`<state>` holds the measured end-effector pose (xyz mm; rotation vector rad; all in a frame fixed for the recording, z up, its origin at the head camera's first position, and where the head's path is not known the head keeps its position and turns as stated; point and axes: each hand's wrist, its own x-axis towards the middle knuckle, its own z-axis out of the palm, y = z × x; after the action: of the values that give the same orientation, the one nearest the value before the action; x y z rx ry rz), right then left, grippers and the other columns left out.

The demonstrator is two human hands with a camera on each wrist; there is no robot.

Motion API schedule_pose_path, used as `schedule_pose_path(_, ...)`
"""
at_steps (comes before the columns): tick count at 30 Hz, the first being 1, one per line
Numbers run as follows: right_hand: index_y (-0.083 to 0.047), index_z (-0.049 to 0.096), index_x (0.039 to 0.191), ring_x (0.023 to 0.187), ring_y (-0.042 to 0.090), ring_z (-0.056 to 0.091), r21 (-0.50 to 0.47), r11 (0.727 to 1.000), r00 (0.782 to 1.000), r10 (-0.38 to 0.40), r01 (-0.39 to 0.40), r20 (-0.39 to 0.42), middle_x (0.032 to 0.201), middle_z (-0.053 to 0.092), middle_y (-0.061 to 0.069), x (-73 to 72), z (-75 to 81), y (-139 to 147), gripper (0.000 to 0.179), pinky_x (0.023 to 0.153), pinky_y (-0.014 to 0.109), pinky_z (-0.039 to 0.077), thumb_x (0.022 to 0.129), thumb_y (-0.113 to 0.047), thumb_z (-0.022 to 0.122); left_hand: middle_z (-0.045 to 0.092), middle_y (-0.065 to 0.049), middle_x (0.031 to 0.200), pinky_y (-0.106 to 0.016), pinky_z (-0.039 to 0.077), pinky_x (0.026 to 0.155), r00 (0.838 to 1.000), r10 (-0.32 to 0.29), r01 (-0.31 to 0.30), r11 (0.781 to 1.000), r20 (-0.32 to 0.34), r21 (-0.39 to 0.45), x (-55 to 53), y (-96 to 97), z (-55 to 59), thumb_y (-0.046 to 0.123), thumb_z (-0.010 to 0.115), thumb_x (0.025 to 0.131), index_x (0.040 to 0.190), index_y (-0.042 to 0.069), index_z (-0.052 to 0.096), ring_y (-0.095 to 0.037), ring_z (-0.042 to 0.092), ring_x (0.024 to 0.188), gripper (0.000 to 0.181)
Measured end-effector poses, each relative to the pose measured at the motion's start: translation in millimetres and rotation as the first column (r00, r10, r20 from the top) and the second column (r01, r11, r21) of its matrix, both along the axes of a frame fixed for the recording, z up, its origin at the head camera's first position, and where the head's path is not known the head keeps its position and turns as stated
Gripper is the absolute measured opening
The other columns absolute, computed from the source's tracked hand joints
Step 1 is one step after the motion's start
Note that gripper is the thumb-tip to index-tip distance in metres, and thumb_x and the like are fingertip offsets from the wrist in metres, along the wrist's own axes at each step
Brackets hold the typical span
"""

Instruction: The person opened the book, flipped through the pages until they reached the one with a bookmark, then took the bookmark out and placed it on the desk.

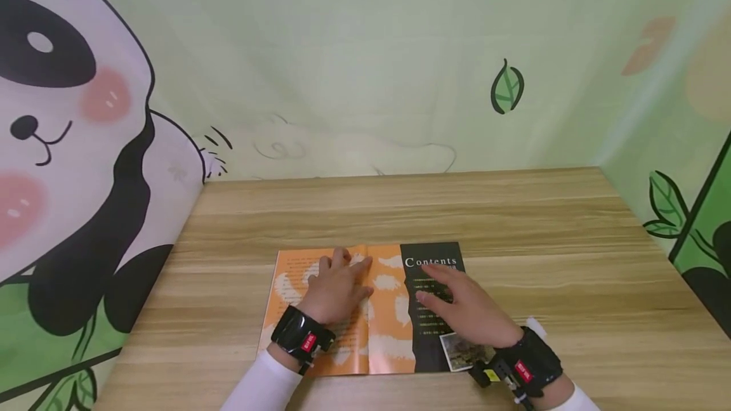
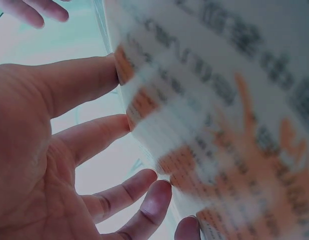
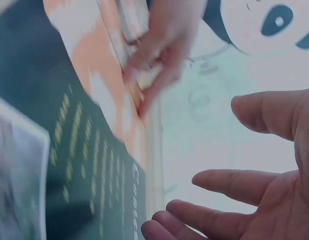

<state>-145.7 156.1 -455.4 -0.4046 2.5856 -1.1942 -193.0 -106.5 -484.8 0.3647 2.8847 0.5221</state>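
Observation:
An open magazine point(image 1: 365, 309) lies flat on the wooden table point(image 1: 542, 240), with an orange and white left page and a black "Contents" right page. My left hand point(image 1: 337, 287) rests flat on the orange page, fingers spread toward the spine. In the left wrist view, the left hand's fingers point(image 2: 89, 135) lie straight against the printed page point(image 2: 229, 130). My right hand point(image 1: 457, 306) hovers over the black page with straight, relaxed fingers. The right wrist view shows the right hand's fingers point(image 3: 229, 182) apart from the dark page point(image 3: 69, 150), holding nothing.
Walls with a panda point(image 1: 57, 144) and leaf print close in the table on the left, back and right. Bare wood stretches behind and to the right of the magazine. A small photo point(image 1: 459, 351) is printed at the black page's bottom corner.

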Motion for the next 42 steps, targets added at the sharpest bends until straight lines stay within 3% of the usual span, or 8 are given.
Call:
schedule_pose_path(11,0.000,0.038,0.158,0.144,0.053,0.041,0.004,0.993,0.993,-0.120,0.120,0.010,0.162,0.035,0.030,-10.0,1.1,33,0.070,0.112,0.066,0.040,0.107,-0.044,0.055,0.039,-0.013,0.147,-0.061,0.046,0.086,1.000,0.002,-0.002,1.000,0.005,0.013,0.7,-1.4,3.1,0.042,0.069,0.099,0.153,0.028,0.052,-0.039,0.040,0.123,0.059)
schedule_pose_path(19,0.002,0.035,0.159,0.141,0.052,0.046,0.052,0.990,0.988,-0.138,0.134,0.069,0.157,0.041,0.034,-11.7,-3.2,38,0.074,0.113,0.067,0.038,0.106,-0.047,0.053,0.039,-0.013,0.145,-0.059,0.047,0.083,1.000,-0.008,0.008,1.000,-0.004,0.007,-0.8,-1.7,0.5,0.043,0.069,0.099,0.153,0.028,0.053,-0.039,0.040,0.122,0.058)
schedule_pose_path(29,0.002,0.036,0.158,0.132,0.048,0.057,0.070,0.988,0.984,-0.147,0.140,0.101,0.146,0.052,0.036,-11.3,-4.3,38,0.070,0.105,0.059,0.049,0.107,-0.043,0.055,0.040,-0.013,0.144,-0.059,0.047,0.082,1.000,-0.015,0.016,1.000,-0.015,0.009,-0.8,-1.4,0.1,0.042,0.069,0.099,0.153,0.027,0.053,-0.039,0.041,0.120,0.058)
schedule_pose_path(35,0.000,0.038,0.158,0.137,0.051,0.051,0.082,0.985,0.982,-0.158,0.150,0.105,0.147,0.050,0.037,-11.0,-4.1,38,0.072,0.107,0.064,0.045,0.106,-0.047,0.054,0.040,-0.013,0.144,-0.058,0.047,0.082,1.000,-0.014,0.014,1.000,-0.012,0.004,0.0,-1.8,0.4,0.043,0.069,0.098,0.153,0.028,0.053,-0.039,0.041,0.120,0.059)
schedule_pose_path(42,-0.001,0.044,0.156,0.127,0.046,0.061,0.081,0.981,0.979,-0.184,0.177,0.092,0.140,0.059,0.033,-10.6,-3.6,37,0.066,0.101,0.059,0.052,0.106,-0.043,0.056,0.040,-0.013,0.144,-0.058,0.047,0.082,1.000,-0.012,0.012,1.000,-0.006,0.004,-0.5,-1.5,-0.5,0.042,0.070,0.098,0.153,0.027,0.053,-0.039,0.041,0.120,0.059)
